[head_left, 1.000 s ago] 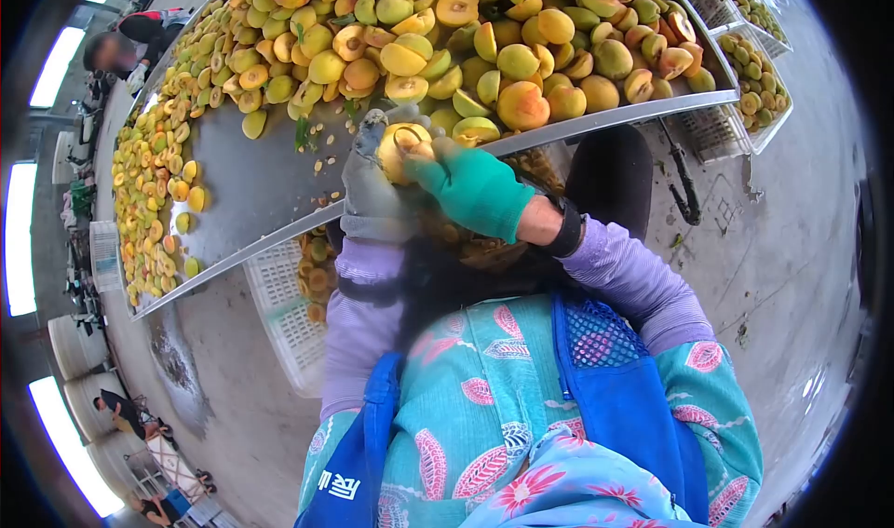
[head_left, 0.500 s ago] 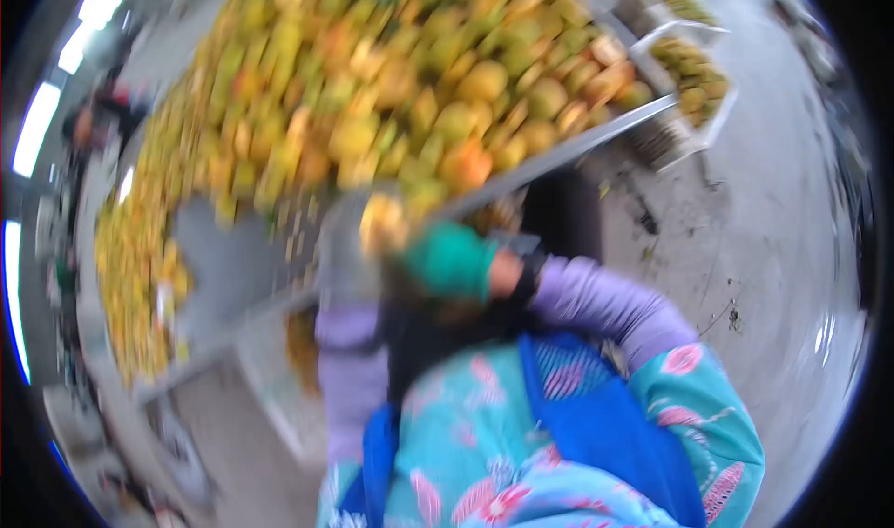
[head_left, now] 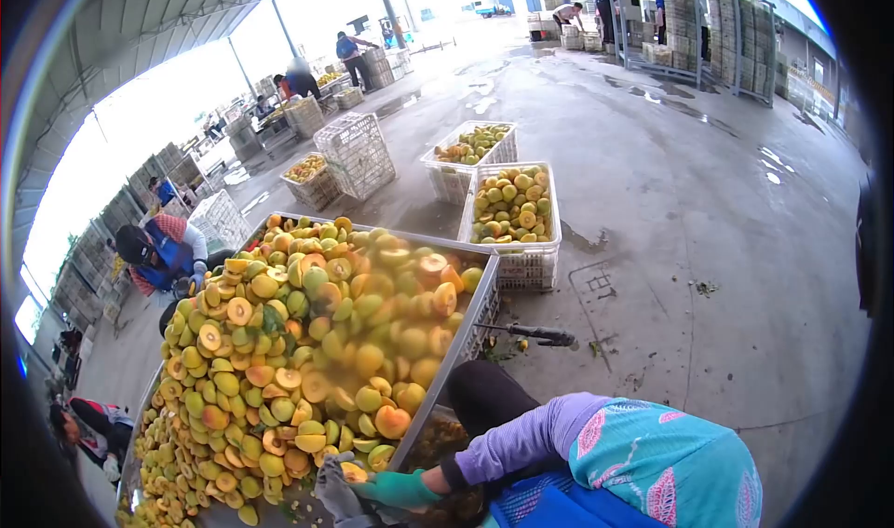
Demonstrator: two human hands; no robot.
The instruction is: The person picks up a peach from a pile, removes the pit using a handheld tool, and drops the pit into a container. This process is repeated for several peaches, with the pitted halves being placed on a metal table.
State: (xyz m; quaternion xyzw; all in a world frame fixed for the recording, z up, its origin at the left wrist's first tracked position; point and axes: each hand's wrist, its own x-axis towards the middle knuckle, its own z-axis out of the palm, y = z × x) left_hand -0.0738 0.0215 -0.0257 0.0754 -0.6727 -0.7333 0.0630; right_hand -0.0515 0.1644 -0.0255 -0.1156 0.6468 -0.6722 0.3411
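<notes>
My left hand [head_left: 335,493], in a grey glove, is at the bottom edge of the fruit pile, closed around an orange-fleshed fruit half [head_left: 354,472]. Close against it is my right hand [head_left: 402,490] in a green glove, its fingers bent towards the same fruit; what they hold is hidden. Both hands are low in the view, beside the metal rim of the sorting table [head_left: 458,349]. On that table lies a large heap of yellow-green and orange fruit [head_left: 270,370], many of them halved. A blurry patch covers part of the heap.
Crates of fruit [head_left: 512,207] [head_left: 475,144] stand beyond the table, near a white crate [head_left: 356,154]. A dark-handled tool [head_left: 540,334] juts beside the table's right edge. A co-worker in a blue vest [head_left: 168,253] is at the left side; others work farther back.
The view has tilted up and swung, bringing the yard, crates and co-workers into sight. My hands now appear lower in the view, and the grey glove is clearer beside the green one.
</notes>
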